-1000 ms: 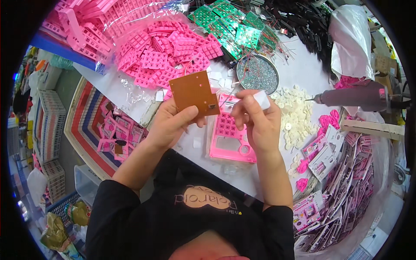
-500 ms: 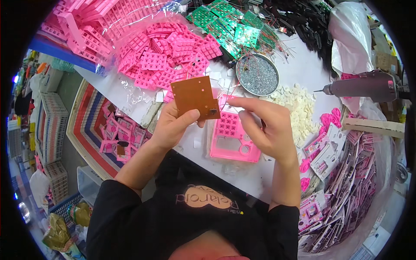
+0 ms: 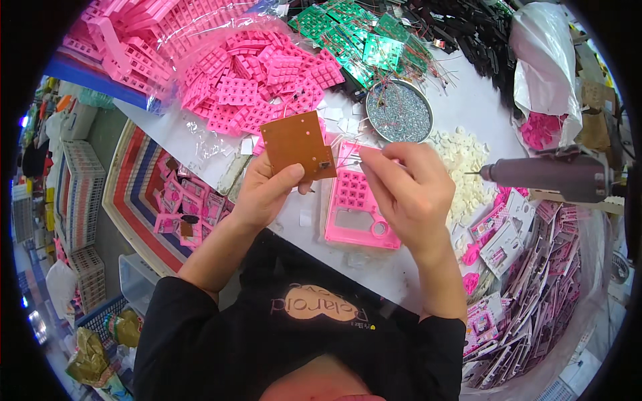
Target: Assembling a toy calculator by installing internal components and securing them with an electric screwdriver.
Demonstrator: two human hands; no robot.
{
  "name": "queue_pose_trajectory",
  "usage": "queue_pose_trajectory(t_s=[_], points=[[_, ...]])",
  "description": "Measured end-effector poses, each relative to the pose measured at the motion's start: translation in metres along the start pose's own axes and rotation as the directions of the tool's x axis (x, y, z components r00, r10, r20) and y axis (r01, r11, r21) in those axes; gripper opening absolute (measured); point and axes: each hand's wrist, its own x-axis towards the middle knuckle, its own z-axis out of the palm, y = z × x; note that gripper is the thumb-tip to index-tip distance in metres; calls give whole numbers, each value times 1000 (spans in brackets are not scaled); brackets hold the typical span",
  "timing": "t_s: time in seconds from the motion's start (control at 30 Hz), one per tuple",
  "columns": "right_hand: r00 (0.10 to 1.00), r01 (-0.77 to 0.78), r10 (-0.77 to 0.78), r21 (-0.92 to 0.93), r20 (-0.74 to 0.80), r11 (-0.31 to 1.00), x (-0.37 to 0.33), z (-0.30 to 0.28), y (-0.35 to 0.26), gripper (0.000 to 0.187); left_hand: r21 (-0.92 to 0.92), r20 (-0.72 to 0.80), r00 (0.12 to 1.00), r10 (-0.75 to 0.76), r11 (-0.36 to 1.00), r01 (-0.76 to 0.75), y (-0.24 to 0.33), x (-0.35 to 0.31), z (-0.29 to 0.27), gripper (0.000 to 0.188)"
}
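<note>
A flat brown circuit board (image 3: 291, 144) is in my left hand (image 3: 267, 190), thumb on its face and fingers behind. Thin wires (image 3: 344, 159) run from the board's right edge towards my right hand (image 3: 414, 194). That hand is closed, thumb and forefinger pinched together at the wire ends. Below the hands lies a pink plastic housing (image 3: 334, 230) with a grid of square keys and a round opening; my right hand hides part of it.
Pink keypad pieces (image 3: 237, 93) and green circuit boards (image 3: 344, 37) are heaped behind. A round tin (image 3: 430, 123) holds small screws, beside scattered white discs (image 3: 461, 164). An electric screwdriver (image 3: 545, 175) hangs at the right, above a bag of printed pink panels (image 3: 535, 287).
My right hand's fingers have drawn together into a pinch, from a pointing forefinger. The board has shifted slightly left and up. The screwdriver has swung lower and towards the left.
</note>
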Motion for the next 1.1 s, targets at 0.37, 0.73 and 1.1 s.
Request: queue_pose_trajectory(t_s=[0.37,0.73,1.1], points=[[998,47,-50,-121,-23,992,-13,-6,-6,26,100,-81,995,65,993,-57,-5,-5,15,22],[841,-473,347,253,415,844,-7,-34,11,41,228,-164,981,101,972,-62,-1,-9,16,11],[676,-726,473,399,565,560,-17,0,-4,13,163,-67,990,122,980,-110,-4,-14,14,15]])
